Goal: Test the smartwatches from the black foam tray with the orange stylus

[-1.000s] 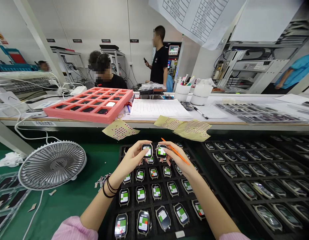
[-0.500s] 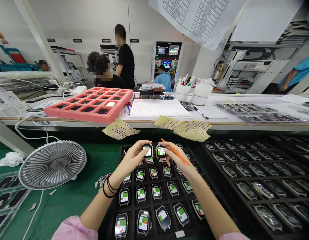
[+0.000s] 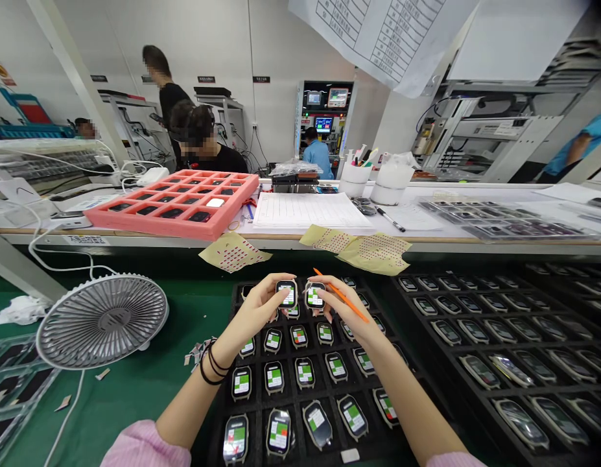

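Head cam view, both bare hands low-centre, pink sleeves at frame bottom. My left hand has its grip pressed together on a small black rounded-square smartwatch, lit screen w/ green + red blocks. My right hand pinches a thin orange stylus, angled across the back of the hand, and sits against a 2nd lit smartwatch; can't tell if that one is held or just touched. Both watches are right over the far end of a black compartment tray, approx. touching its top rows; can't tell if lifted from their cells. More lit watches fill the tray, another black tray to the right.

Handling tip: pinch case edges only, fingers off the glass, stylus tip clear of screens.

Labels: no brand legible. Watch screens show colour blocks only, no readable text. Ruled paper form on the white worktop and overhead printed grid sheet: too small to read.
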{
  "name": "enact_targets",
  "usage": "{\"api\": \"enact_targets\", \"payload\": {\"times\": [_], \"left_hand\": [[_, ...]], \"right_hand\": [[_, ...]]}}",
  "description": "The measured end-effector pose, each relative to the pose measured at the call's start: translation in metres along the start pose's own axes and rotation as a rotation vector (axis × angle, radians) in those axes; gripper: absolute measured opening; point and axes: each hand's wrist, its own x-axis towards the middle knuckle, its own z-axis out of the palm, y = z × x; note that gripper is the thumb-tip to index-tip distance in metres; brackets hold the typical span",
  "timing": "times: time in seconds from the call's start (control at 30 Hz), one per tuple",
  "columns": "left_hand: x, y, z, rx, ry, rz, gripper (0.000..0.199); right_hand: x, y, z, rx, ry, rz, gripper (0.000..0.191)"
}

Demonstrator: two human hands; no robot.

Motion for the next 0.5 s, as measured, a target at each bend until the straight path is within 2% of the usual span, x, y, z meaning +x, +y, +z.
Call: {"api": "enact_targets", "payload": {"times": [0.5], "left_hand": [[0.0012, -0.0024, 0.0003, -0.006, -0.009, 0.005, 0.033]], "right_hand": [[0.0014, 0.0038, -0.0003, 0.011, -0.014, 0.002, 0.024]]}}
